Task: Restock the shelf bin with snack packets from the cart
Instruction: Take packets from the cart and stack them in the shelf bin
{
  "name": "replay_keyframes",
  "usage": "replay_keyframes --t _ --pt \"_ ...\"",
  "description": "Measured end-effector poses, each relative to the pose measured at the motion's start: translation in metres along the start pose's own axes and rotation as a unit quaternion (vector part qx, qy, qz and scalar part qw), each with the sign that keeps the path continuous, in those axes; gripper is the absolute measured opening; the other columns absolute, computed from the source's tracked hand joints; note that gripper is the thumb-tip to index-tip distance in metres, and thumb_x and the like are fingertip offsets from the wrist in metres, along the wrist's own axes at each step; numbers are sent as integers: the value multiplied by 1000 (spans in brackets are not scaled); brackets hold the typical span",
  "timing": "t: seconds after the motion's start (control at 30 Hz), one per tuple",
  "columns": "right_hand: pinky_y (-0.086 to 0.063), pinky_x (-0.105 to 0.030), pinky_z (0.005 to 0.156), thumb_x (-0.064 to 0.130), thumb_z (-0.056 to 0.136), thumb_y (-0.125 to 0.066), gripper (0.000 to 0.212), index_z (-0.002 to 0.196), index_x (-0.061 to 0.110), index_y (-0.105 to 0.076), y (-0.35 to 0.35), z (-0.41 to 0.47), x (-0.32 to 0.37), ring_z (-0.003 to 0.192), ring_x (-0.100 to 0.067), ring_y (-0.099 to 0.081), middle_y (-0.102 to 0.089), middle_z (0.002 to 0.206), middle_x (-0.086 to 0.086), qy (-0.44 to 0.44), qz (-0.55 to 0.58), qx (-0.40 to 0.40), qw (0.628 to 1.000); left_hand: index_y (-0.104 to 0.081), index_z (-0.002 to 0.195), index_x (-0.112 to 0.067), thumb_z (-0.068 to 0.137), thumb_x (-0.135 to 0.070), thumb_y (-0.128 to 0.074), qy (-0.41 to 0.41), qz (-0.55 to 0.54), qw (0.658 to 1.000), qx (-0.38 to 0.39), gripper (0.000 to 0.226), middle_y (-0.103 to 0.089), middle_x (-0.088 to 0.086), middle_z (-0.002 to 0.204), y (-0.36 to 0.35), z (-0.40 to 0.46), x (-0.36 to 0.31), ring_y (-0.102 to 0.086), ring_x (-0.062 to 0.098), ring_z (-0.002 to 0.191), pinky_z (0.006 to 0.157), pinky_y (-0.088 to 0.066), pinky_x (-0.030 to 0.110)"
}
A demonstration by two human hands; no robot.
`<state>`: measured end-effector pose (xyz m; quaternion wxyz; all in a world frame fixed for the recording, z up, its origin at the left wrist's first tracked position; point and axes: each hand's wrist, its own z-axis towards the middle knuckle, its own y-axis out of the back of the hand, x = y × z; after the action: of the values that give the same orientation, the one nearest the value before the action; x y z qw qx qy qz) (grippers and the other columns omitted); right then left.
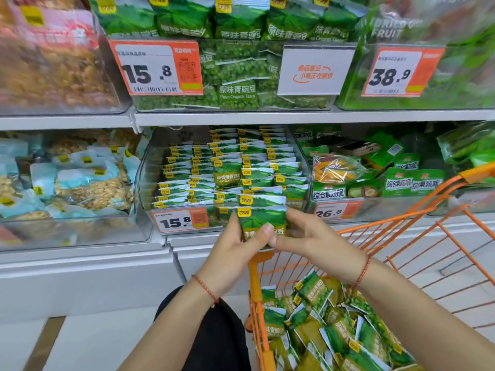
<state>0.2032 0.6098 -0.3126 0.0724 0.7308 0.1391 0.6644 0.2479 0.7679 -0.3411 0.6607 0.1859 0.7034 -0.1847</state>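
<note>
A small stack of green snack packets [261,219] is held upright between both hands, just in front of the clear shelf bin [144,167]. My left hand [235,247] grips the stack from the left, thumb across its lower front. My right hand [308,236] holds its right side with curled fingers. The bin, on the lower shelf behind a 15.8 price tag [180,220], is packed with rows of the same green packets [227,167]. Several more packets [332,328] lie loose in the orange cart [254,277] at the bottom right.
Neighbouring bins hold nut packs [80,183] on the left and mixed green snack bags [401,170] on the right. The upper shelf [241,117] carries pea packets [238,95] behind 15.8 and 38.9 tags. The cart's orange wire frame [428,223] stands close to the right bin.
</note>
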Motion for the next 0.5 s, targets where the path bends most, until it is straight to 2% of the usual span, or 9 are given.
replay_keyframes --t 0.07,0.1,0.17,0.2,0.27,0.33,0.4,0.43,0.5 --pt "-51 -44 90 47 86 -59 59 135 14 -48 -5 6 8 95 -10 -62 -66 109 -2 15 -114 3 993 -41 136 -11 71 -62 -67 -10 10 999 -30 87 -56 -2 131 11 3 -6 -52 7 121 103 -42 28" --pt "-50 -43 90 58 83 -52 66 137 20 -46 -5 9 12 97 -10 -61 -65 111 1 23 -176 6 984 -39 137 -9 66 -69 -66 -7 23 999 -46 97 -54 -4 134 17 6 -9 -48 8 124 106 -39 29" --pt "-44 -36 100 68 75 -41 81 146 30 -31 0 16 22 116 -7 -52 -54 131 9 29 -247 -14 968 -43 127 -14 70 -66 -66 -5 48 995 -85 80 -56 -13 125 34 16 -14 -49 6 119 99 -40 21" --pt "-39 -33 104 67 76 -39 81 147 32 -27 6 20 24 123 -7 -46 -48 137 10 31 -244 -50 968 -44 128 -14 68 -67 -66 -3 58 993 -107 83 -57 -10 126 43 24 -15 -50 9 120 99 -42 23" --pt "-33 -28 104 57 86 -45 68 146 30 -29 25 32 22 131 -11 -41 -45 142 7 32 -209 -137 968 -33 140 -11 63 -72 -66 -1 60 988 -144 104 -45 3 143 59 42 -20 -44 16 129 109 -36 37" --pt "-32 -31 104 44 94 -48 58 146 23 -32 44 47 12 133 -18 -39 -42 145 0 11 -244 -184 952 -21 146 -6 81 -52 -64 4 66 985 -157 91 -35 7 148 69 63 -23 -38 11 125 107 -27 27" --pt "-32 -36 106 40 97 -46 56 147 18 -31 57 60 -3 133 -25 -39 -39 148 -6 -31 -333 -198 921 -14 147 -4 91 -34 -59 27 97 983 -150 78 -33 10 148 71 85 -21 -38 15 125 99 -27 23" --pt "-27 -39 110 40 97 -44 57 147 17 -29 60 65 -10 137 -26 -34 -37 149 -8 -44 -382 -205 900 -11 147 -4 92 -32 -58 41 116 982 -146 78 -30 11 149 70 94 -22 -36 20 130 101 -27 26" --pt "-8 -45 118 44 99 -37 59 149 16 -24 60 72 -21 145 -25 -15 -28 155 -8 -49 -475 -221 850 -8 147 -3 91 -33 -60 59 154 976 -143 83 -26 15 152 68 107 -20 -31 27 137 109 -26 33"
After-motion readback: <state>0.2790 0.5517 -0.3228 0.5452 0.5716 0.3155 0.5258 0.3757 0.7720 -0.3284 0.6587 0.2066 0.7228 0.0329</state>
